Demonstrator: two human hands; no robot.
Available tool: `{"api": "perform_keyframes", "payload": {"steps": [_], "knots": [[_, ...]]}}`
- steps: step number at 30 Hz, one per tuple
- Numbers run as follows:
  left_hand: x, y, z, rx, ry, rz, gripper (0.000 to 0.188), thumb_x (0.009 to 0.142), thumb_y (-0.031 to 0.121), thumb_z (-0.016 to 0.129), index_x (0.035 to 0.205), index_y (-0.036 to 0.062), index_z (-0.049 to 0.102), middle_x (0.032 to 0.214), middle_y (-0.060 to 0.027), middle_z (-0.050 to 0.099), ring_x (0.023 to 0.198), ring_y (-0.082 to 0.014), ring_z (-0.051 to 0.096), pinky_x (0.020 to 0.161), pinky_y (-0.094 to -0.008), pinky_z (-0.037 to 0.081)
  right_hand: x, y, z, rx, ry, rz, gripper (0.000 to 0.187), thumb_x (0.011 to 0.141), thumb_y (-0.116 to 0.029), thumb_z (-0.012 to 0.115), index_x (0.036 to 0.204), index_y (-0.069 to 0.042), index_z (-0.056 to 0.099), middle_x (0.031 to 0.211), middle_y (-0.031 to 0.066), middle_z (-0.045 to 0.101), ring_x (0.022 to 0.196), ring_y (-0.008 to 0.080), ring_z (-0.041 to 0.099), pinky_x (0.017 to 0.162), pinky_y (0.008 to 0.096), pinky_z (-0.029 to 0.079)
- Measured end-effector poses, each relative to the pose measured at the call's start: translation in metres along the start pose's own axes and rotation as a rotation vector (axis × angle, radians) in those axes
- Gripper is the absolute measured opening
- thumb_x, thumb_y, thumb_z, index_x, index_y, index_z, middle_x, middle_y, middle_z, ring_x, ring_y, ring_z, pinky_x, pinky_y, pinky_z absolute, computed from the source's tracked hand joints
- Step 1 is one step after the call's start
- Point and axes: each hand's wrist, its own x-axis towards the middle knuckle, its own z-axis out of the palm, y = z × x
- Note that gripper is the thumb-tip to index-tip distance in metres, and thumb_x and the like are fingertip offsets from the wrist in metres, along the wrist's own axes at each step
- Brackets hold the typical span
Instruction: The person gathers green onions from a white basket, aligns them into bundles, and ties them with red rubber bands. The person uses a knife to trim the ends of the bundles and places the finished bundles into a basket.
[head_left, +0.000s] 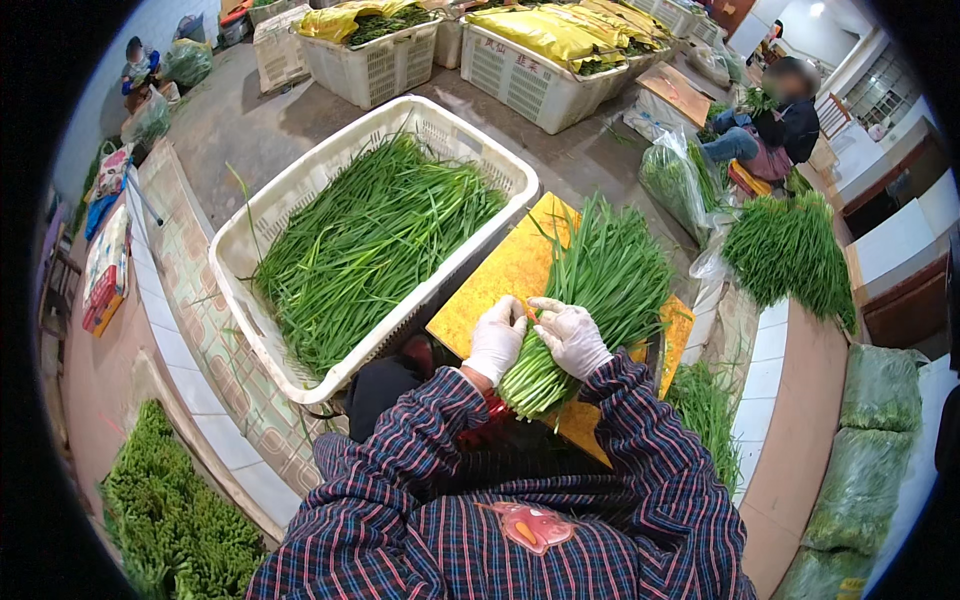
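Observation:
A thick bundle of garlic chives (612,262) lies across a yellow board (505,272) in front of me, its pale cut stems pointing toward my body. My left hand (497,340), in a white glove, is closed at the bundle's left side. My right hand (572,338), gloved the same way, lies over the top of the stems with its fingers bent inward. Between the fingertips of both hands shows a small orange strip (531,313), which both seem to pinch. The part of the strip around the stems is hidden.
A large white crate (228,262) of loose chives (375,235) stands left of the board. More chives are heaped at the right (785,245) and lower left (175,505). Bagged bundles (865,470) line the right side. A person (780,115) sits at the back right, another (140,70) far left.

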Motion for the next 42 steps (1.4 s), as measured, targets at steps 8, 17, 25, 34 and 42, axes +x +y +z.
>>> {"api": "perform_keyframes", "payload": {"steps": [8,17,25,34,42], "knots": [[-0.015,0.046,-0.01,-0.809,-0.228,-0.195,0.016,0.079,-0.004,0.056,0.093,0.0038,0.055,0.084,-0.0005,0.059,0.078,-0.0091,0.054,0.075,-0.0216,0.043,-0.018,0.003,-0.018,0.225,0.06,-0.04,0.006,0.078,-0.01,0.061,0.077,-0.005,0.059,0.105,0.0102,0.063,0.091,0.0264,0.059,0.08,0.0369,0.043],[-0.013,0.028,-0.029,-1.007,-0.393,-0.441,0.012,0.079,0.002,0.063,0.09,0.0041,0.059,0.084,-0.0031,0.063,0.075,-0.0098,0.057,0.065,-0.0217,0.044,-0.045,-0.023,0.0,0.107,0.199,0.042,0.008,0.075,-0.009,0.064,0.081,-0.004,0.061,0.094,0.01,0.065,0.087,0.0288,0.06,0.077,0.0384,0.045],[-0.019,0.038,-0.027,-1.025,-0.127,-0.554,0.015,0.08,0.003,0.064,0.093,0.0042,0.058,0.087,-0.0047,0.064,0.078,-0.0122,0.06,0.069,-0.0246,0.049,-0.026,-0.027,0.001,-0.023,0.067,0.123,0.015,0.079,-0.016,0.058,0.086,-0.003,0.063,0.094,0.0099,0.063,0.085,0.0288,0.059,0.077,0.0389,0.044],[-0.021,0.02,-0.019,-0.891,-0.193,-0.393,0.021,0.078,-0.002,0.065,0.096,0.0014,0.057,0.09,-0.0068,0.063,0.084,-0.0134,0.06,0.077,-0.0245,0.047,-0.026,-0.027,0.001,-0.009,0.052,0.11,0.013,0.078,-0.014,0.059,0.085,-0.004,0.062,0.093,0.009,0.062,0.083,0.029,0.059,0.075,0.0391,0.045],[-0.023,0.022,-0.021,-0.847,-0.203,-0.349,0.024,0.077,-0.002,0.065,0.099,0.0004,0.056,0.092,-0.0077,0.063,0.088,-0.0142,0.06,0.082,-0.0255,0.047,-0.027,-0.027,0.0,0.003,0.045,0.092,0.014,0.077,-0.015,0.06,0.087,-0.005,0.062,0.098,0.0103,0.061,0.086,0.0298,0.058,0.077,0.0393,0.044]]}}
